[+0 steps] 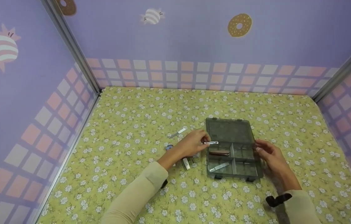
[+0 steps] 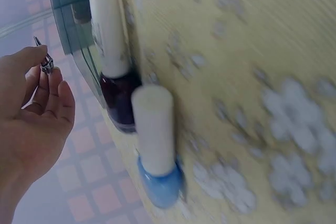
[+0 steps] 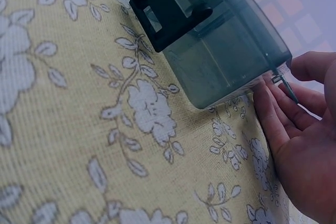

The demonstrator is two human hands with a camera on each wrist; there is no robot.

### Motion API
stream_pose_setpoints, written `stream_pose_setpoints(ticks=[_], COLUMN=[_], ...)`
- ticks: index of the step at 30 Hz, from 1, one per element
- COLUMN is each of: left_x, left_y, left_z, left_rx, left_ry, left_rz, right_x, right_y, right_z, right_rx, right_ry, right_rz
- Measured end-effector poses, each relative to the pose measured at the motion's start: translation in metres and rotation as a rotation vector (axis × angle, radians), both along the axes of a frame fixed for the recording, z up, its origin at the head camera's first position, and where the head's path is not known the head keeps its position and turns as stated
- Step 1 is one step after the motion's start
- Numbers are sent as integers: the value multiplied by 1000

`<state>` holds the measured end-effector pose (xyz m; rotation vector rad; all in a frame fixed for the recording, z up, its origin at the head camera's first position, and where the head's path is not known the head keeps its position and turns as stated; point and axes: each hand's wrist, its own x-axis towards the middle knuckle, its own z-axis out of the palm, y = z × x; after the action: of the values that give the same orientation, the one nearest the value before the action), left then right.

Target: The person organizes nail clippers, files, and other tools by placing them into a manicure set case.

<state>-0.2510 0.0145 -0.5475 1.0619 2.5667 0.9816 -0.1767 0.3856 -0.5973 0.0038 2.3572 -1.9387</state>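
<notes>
A yellow cloth with small white flowers (image 1: 125, 124) covers the work surface, boxed in by lilac walls printed with doughnuts and striped sweets. Nearest the person, cream sleeves lead out to both hands. The right hand (image 1: 270, 155) rests with straight, relaxed fingers against the right side wall of a translucent grey plastic compartment box (image 1: 234, 169), whose lid lies flung open on the far side. The left hand (image 1: 191, 143) pinches a small slim silvery metal piece (image 1: 211, 142) between thumb and fingertips, holding it over the box's far-left compartment. Just under that hand lie two small bottles with white caps, a blue nail-polish bottle (image 2: 159, 182) and a dark purple nail-polish bottle (image 2: 119, 95), side by side close against the box's left wall. Inside the box, a brownish oblong item (image 1: 219, 153) lies in the far-left compartment and a pale flat strip (image 1: 219, 167) in the near-left one. Beyond the left hand, a thin white-tipped stick (image 1: 177, 132) lies alone on the cloth.
</notes>
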Motion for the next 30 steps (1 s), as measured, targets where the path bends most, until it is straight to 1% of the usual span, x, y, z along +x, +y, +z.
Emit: stream_pose_setpoints(ticks=[4, 8, 11, 15, 18, 21, 26, 30], left_x=[2, 2, 1, 1, 2, 2, -1, -7], left_y=[18, 32, 39, 42, 41, 36, 22, 9], left_z=[2, -1, -4, -7, -6, -3, 4, 8], left_rx=[11, 24, 12, -19, -29, -29, -13, -25], left_ry=[25, 35, 43, 49, 37, 27, -7, -30], left_rz=[-17, -28, -22, -6, 2, -4, -23, -18], right_x=[2, 3, 3, 3, 3, 3, 2, 1], right_y=[0, 0, 0, 0, -1, -1, 0, 0], right_z=[1, 2, 2, 3, 2, 1, 0, 1], right_rx=[6, 17, 20, 14, 15, 19, 22, 19], right_ry=[2, 1, -3, -8, -11, -15, -17, -18], right_rz=[-10, -11, -4, 2, 6, 7, 6, -2])
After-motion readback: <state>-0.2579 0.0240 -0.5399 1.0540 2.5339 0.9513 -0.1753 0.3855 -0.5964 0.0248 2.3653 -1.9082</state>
